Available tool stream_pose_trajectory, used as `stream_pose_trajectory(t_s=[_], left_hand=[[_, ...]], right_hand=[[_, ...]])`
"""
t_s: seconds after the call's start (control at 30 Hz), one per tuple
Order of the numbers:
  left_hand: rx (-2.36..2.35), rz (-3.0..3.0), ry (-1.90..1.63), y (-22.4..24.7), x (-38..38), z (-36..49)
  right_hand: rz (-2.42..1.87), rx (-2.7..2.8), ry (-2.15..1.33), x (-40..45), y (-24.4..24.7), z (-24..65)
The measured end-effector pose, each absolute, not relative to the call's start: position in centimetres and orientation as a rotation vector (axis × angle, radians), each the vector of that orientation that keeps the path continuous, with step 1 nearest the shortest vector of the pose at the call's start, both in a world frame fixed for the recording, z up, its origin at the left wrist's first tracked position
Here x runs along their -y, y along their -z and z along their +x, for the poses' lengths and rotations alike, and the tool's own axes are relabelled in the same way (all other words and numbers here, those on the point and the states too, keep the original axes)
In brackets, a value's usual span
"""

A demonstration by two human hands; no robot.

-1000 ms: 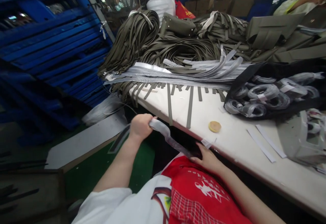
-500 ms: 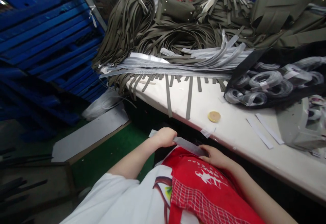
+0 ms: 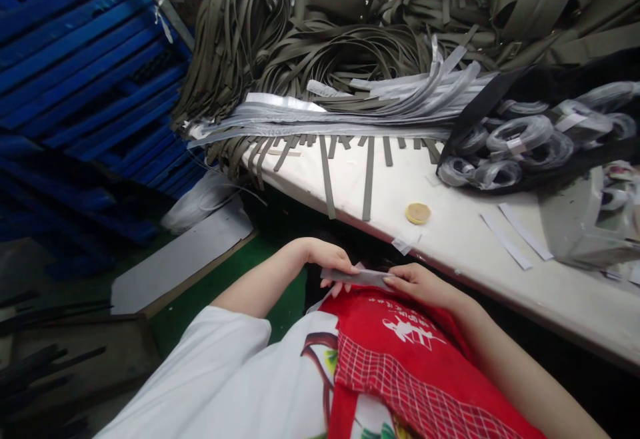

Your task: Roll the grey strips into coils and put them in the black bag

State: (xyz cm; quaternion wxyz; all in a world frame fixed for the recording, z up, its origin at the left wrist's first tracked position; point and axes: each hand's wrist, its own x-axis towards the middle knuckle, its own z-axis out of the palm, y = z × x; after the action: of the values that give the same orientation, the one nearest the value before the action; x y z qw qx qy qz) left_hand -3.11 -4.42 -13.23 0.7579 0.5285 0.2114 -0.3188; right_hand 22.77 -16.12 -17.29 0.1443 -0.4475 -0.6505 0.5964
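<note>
A short grey strip (image 3: 369,278) stretches between my two hands, just above the top of the red apron (image 3: 380,332). My left hand (image 3: 334,259) is closed on its left part, thumb on top and fingertips showing beneath. At the strip's right end, my right hand (image 3: 411,280) pinches it between thumb and fingers. Both hands are in front of my body, short of the white table's edge. What the strip is made of I cannot tell.
On the white table (image 3: 450,239) lie dark olive straps (image 3: 340,52), a bundle of pale grey strips (image 3: 320,122), a black bag of clear coils (image 3: 520,139), a yellow tape roll (image 3: 418,212) and two white strips (image 3: 506,239). Blue stacked panels (image 3: 100,86) stand left, near a grey board (image 3: 180,252).
My left hand has turned and slid right along the strip, closer to my right hand. My right hand still pinches the right end. The view has tilted slightly downward.
</note>
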Motion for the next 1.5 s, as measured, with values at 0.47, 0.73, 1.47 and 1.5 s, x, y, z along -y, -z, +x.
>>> stream_pose_trajectory(t_s=[0.47,0.73,1.47,1.5], left_hand=[[-0.445,0.939,0.358,12.2,7.5,-1.9],[-0.701,1.305,-0.860,6.6,5.2,-1.2],[-0.656,1.571,-1.247,4.2,10.0,1.9],[-0.685,1.782,-1.388,4.6,9.4,1.6]], right_hand=[[-1.220,1.956,-1.589,15.6,16.3,23.0],[-1.304,1.885,-1.538,16.0,15.3,19.0],[-0.960,1.902,-1.543,16.8,8.1,18.5],[-0.850,1.891,-1.667,17.0,7.9,19.0]])
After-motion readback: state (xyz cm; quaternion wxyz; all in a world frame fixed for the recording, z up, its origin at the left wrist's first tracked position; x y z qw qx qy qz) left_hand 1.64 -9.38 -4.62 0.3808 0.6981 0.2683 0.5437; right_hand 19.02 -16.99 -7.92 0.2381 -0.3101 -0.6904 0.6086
